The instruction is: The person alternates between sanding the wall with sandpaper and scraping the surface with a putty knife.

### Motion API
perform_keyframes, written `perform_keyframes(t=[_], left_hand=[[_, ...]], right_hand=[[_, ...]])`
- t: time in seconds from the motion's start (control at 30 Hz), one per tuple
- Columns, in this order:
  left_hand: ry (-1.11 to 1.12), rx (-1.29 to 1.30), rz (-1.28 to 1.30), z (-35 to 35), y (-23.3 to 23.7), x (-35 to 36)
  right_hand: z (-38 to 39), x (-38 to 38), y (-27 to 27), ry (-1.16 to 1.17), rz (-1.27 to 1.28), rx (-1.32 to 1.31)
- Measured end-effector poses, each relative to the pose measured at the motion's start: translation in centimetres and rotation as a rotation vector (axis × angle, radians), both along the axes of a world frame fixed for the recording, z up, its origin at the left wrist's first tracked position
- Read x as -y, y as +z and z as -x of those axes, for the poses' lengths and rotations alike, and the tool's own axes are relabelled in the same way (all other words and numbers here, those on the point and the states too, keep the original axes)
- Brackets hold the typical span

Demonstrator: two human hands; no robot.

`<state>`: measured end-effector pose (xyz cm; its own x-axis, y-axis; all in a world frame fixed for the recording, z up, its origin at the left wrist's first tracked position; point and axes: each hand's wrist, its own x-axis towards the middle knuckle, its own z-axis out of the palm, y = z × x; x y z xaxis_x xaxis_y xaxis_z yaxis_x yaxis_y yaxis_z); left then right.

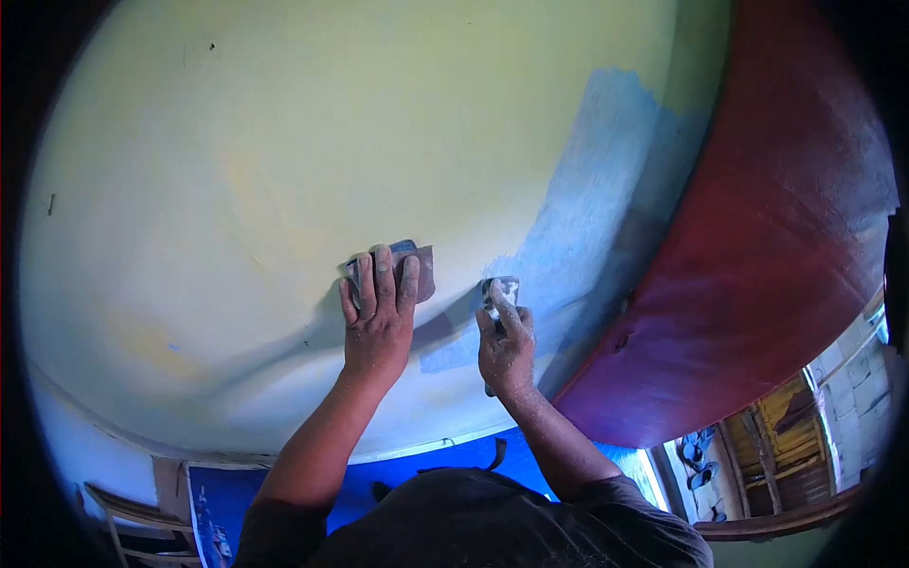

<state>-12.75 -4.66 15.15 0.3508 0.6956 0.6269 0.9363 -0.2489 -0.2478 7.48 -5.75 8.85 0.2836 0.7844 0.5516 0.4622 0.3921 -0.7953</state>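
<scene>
My left hand (379, 322) lies with its fingers spread over a dark, brownish sheet (425, 275), pressing it against the pale yellow wall (379, 123). To its right, my right hand (507, 350) is closed around a scraper-like tool (505, 292) whose flat, whitish-smeared end touches or nearly touches the wall. Pale dust coats both hands. A light bluish-white patch (587, 189) runs up the wall beside and above my right hand.
A dark red panel or curtain (757, 218) spans the right side. Blue surface (350, 497) shows below the wall's edge. At lower right are sandals (701, 464) and a wooden frame (757, 454); a wooden rack (142, 516) stands lower left.
</scene>
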Motion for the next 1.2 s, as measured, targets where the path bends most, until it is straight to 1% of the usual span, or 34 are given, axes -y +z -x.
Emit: perform_keyframes(t=[0.13,0.23,0.4,0.53,0.63,0.73,0.8,0.93,1.0,1.03,1.13,1.2], left_hand=[[0.008,-0.014,-0.020,0.0,-0.2,-0.1],[0.018,-0.007,0.011,-0.1,0.1,0.2],[0.011,-0.015,-0.039,0.1,-0.3,-0.1],[0.019,-0.020,-0.018,0.1,-0.1,0.1],[0.009,-0.009,-0.025,0.1,-0.1,0.1],[0.001,-0.018,-0.070,0.1,-0.2,-0.2],[0.006,-0.025,-0.062,0.1,-0.2,-0.2],[0.010,-0.018,0.014,0.2,0.2,0.4],[0.010,-0.022,-0.022,0.2,-0.4,0.1],[0.011,-0.021,-0.045,0.3,-0.5,-0.2],[0.002,-0.022,-0.043,0.4,-0.5,-0.1],[0.003,-0.012,-0.030,0.3,-0.3,-0.1]], right_hand=[[0.2,0.3,-0.3,-0.011,0.031,0.024],[0.2,0.4,0.8,0.008,0.045,-0.013],[0.4,0.0,-0.7,-0.030,-0.005,0.062],[0.1,-0.1,0.1,-0.055,-0.019,0.101],[0.1,-0.4,1.1,-0.038,0.007,0.026],[0.3,-0.2,-0.6,-0.064,-0.040,0.092],[0.5,-0.1,-0.9,-0.070,-0.021,0.107],[0.2,-0.5,0.9,-0.064,-0.070,0.080],[0.2,-0.8,1.6,-0.073,-0.098,0.077],[0.2,-0.5,1.4,-0.062,-0.027,0.076],[0.4,0.0,-1.7,-0.069,0.017,0.149],[0.6,0.3,-1.2,-0.053,-0.002,0.114]])
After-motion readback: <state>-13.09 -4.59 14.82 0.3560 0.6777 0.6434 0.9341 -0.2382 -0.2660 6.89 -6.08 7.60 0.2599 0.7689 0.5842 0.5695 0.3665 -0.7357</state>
